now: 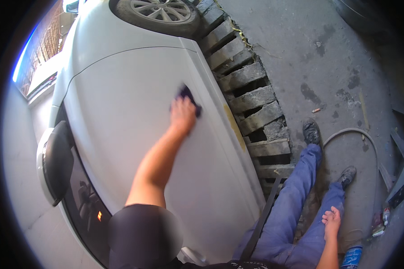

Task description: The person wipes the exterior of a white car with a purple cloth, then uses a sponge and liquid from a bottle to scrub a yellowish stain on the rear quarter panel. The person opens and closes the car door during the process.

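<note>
My left hand (182, 114) is stretched out and presses a dark blue cloth (187, 95) flat against the white car door (121, 98). The cloth shows only past my fingertips; the rest is under my palm. My right hand (331, 219) hangs low beside my right thigh in blue trousers (296, 201). It holds nothing and its fingers are loosely apart.
A black-and-white side mirror (56, 163) sticks out at the left. The car's wheel (159, 11) is at the top. Broken concrete slabs over a drain (251, 98) run along the car. A grey hose (350, 132), scrap metal (401, 179) and a blue can (351, 258) lie on the concrete floor.
</note>
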Tool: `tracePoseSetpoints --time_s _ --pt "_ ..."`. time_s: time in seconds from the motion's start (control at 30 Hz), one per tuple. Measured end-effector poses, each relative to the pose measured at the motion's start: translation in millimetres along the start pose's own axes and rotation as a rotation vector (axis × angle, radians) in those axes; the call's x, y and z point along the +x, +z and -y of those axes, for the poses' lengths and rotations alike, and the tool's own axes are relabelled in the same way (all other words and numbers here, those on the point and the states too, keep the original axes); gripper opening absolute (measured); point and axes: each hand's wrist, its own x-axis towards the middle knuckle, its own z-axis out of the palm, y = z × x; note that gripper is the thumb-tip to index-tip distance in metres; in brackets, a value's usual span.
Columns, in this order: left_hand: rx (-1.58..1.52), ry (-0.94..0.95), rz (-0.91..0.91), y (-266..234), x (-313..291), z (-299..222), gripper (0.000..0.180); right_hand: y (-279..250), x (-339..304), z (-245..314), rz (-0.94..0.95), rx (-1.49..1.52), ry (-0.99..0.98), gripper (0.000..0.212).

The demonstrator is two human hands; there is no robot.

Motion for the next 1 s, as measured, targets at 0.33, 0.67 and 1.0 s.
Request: tracePoseSetpoints --time_s 0.33,0.67,1.0 --pt "0.11 0.454 -0.015 77.0 -88.6 -127.3 0.048 21.2 -12.0 20.5 -0.027 -0.028 -0.006 0.036" --pt "-0.017 0.187 -0.141 56.6 -11.4 -29.2 0.04 77.8 -73.8 144.9 0.086 0.187 -0.123 0.04" --pt "-0.075 0.479 0.008 92.0 -87.1 -100.4 0.05 79.0 -36.1 175.6 0.192 0.122 -0.046 0.04"
